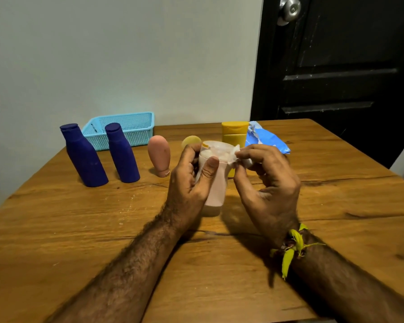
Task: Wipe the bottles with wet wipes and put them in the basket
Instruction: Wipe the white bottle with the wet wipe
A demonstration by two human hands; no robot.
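**Pale pink bottle held at table centre, wipe on its cap**

The left hand (pixel 191 176) grips a pale pink bottle (pixel 216 190) just above the wooden table (pixel 79 229), near the middle of the view. Its thumb lies up the near face of the bottle, tip just under the cap, and the other fingers curl round the far side at about 10 o'clock from the bottle's middle. The bottle is upright, leaning slightly.

The right hand (pixel 268 180) pinches a white wet wipe (pixel 233 155) between thumb and fingertips. The wipe lies against the bottle's cap on its 2 o'clock side, touching the cap's rim; the remaining fingers are curled loosely behind it.

At 10 o'clock from the held bottle stand two dark blue bottles (pixel 84 157) and (pixel 123 155), and behind them a light blue basket (pixel 126 131) against the wall. At 9 o'clock, close to the left hand, a peach tube (pixel 159 155) stands on its cap. A round yellow top (pixel 191 141) shows just behind the left fingers; what it belongs to cannot be told. At 1 o'clock a yellow bottle (pixel 234 134) stands beside a blue wipes packet (pixel 266 138). A yellow thread band (pixel 292 248) circles the right wrist.
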